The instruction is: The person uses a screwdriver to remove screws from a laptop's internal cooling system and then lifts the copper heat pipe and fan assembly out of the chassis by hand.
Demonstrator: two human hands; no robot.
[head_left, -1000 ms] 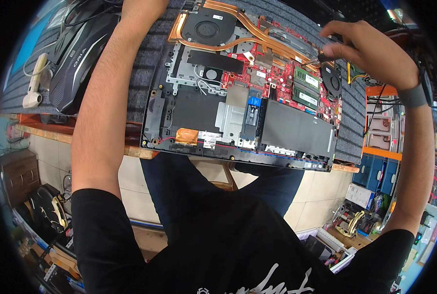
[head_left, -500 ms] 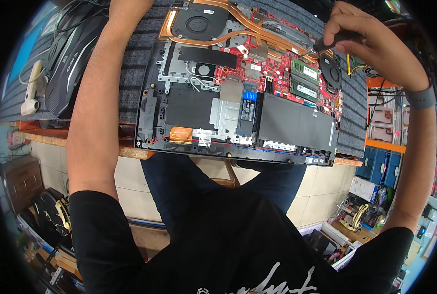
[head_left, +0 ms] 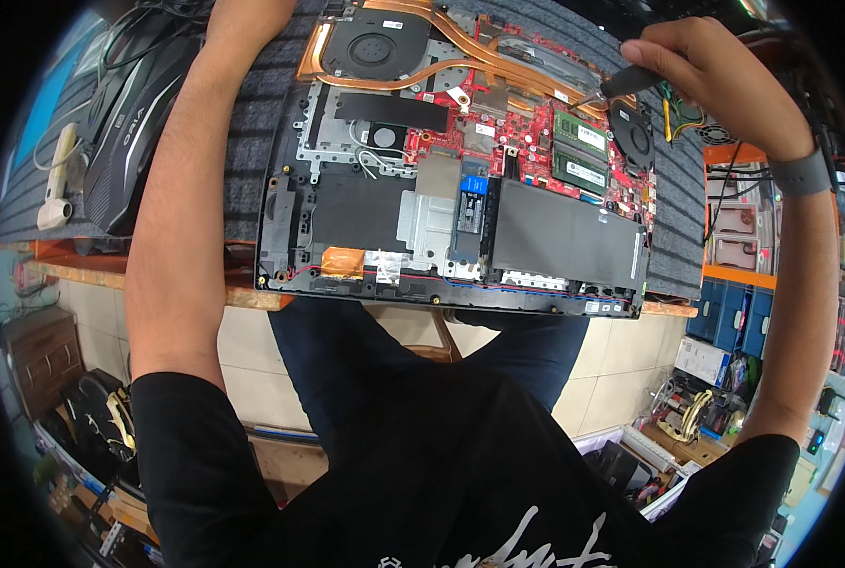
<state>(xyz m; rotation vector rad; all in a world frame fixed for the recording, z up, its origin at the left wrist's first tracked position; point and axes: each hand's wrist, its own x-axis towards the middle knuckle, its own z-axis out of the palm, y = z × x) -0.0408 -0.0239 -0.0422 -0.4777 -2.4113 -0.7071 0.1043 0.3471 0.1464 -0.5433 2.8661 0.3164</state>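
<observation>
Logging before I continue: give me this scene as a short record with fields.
Left hand: at the top edge, cut off; grip not visible
Right hand: holding a black-handled metal screwdriver
Tip: near two green rectangular memory sticks; contact unclear
Device: opened black laptop, red circuit board, copper heat pipes
Surface: grey ribbed mat

laptop (head_left: 460,189), uncovered, on mat (head_left: 676,213) | red board (head_left: 531,131), 2 fans (head_left: 372,51) | screwdriver (head_left: 628,83): dark-handled, tilted, tip over board
</observation>
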